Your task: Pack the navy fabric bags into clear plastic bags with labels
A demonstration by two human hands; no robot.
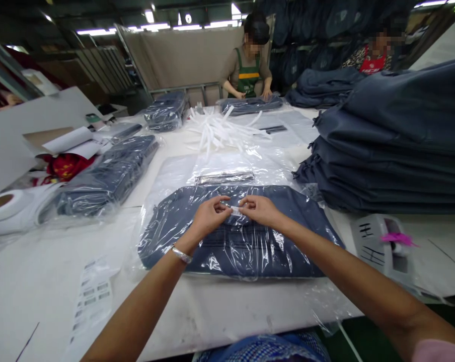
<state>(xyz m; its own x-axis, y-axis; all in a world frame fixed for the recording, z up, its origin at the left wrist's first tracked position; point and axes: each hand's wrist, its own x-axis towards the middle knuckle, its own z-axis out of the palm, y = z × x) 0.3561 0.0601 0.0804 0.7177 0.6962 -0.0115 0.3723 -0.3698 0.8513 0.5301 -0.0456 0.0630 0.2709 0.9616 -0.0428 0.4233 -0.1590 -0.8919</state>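
A folded dark blue garment in a clear plastic bag (235,246) lies on the white table (42,271) in front of me. Over its middle, my left hand (208,217) and my right hand (259,208) pinch a small white sticker (235,210) between their fingertips, one hand at each end. The sticker is just above the bag's surface; I cannot tell whether it touches the plastic. A silver bracelet is on my left wrist.
A tall stack of dark blue garments (393,146) fills the right. Bagged garments (106,176) lie left, a label sheet (91,296) near left, a tape roll (3,203) far left, white strips (220,130) beyond. Two people work at the far side.
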